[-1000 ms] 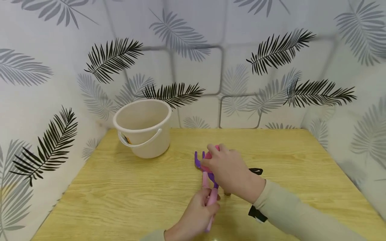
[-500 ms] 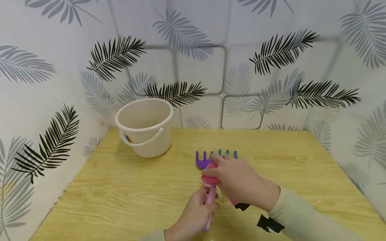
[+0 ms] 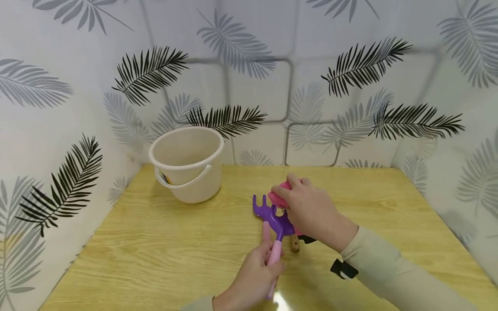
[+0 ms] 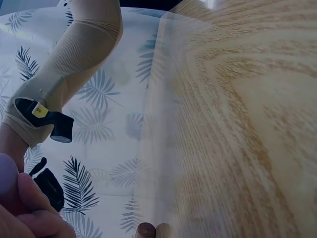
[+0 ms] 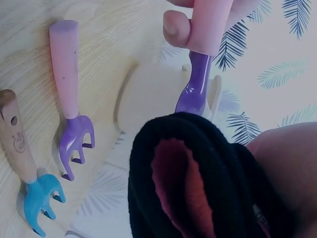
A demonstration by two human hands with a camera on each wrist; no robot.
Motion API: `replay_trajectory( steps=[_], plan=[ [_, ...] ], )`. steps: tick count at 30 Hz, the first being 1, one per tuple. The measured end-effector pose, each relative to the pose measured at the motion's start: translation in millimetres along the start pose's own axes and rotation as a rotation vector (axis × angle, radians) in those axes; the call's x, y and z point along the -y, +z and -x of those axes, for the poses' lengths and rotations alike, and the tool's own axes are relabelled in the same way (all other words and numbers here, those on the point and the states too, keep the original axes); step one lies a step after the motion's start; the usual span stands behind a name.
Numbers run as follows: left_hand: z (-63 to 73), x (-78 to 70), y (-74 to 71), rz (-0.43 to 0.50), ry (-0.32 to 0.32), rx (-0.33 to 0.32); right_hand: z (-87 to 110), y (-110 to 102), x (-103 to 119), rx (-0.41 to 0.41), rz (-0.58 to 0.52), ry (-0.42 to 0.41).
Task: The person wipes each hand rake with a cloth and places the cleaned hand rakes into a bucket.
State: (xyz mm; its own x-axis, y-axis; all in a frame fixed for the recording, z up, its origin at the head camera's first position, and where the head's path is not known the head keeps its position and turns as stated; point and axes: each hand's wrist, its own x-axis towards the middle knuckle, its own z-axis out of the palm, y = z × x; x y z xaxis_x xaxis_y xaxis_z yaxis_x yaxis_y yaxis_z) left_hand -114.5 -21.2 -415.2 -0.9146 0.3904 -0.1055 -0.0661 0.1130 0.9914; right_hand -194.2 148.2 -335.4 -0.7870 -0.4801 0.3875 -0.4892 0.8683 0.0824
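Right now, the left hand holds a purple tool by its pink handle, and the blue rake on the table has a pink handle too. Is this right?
Not quite: the blue rake has a brown wooden handle, not pink, as the right wrist view shows. The left hand does hold a purple tool by its pink handle.

I'm reading no words here. The wooden handle (image 5: 19, 141) is bearing a blurred dark emblem; the yellow tag (image 4: 40, 110) and pale print (image 5: 260, 214) by the black cuff (image 5: 223, 171) are showing too small.
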Motion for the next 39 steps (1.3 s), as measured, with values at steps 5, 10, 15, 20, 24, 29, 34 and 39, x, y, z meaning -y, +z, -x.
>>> replay_trajectory(
  steps=[5,10,15,20,24,29,34,39],
  plan=[
    [-0.2,-1.9,-0.7,0.0,0.021,-0.025,-0.1,-3,-2,0.001,0.025,0.031],
    [1.1,-3.5,0.1,0.026,0.003,-0.025,8.5,-9,6,0.029,0.07,-0.019],
    [0.2,-4.1,1.5,0.0,0.0,-0.027,20.5,-19,21,0.049,0.057,-0.088],
    [0.0,-4.8,1.1,-0.032,0.009,-0.043,29.5,-28,26,0.052,-0.004,-0.117],
    [2.7,-6.7,2.2,-0.02,0.02,-0.039,24.2,-26,18,0.022,-0.008,-0.073],
    [4.9,-6.7,4.8,0.027,-0.018,-0.001,16.3,-19,7,-0.039,0.09,-0.042],
    [2.7,-3.1,3.1,0.014,-0.028,-0.02,23.0,-20,14,-0.04,0.085,-0.146],
    [-0.9,-1.3,-0.6,-0.006,-0.005,-0.044,31.4,-23,20,0.031,-0.003,-0.181]
  ],
)
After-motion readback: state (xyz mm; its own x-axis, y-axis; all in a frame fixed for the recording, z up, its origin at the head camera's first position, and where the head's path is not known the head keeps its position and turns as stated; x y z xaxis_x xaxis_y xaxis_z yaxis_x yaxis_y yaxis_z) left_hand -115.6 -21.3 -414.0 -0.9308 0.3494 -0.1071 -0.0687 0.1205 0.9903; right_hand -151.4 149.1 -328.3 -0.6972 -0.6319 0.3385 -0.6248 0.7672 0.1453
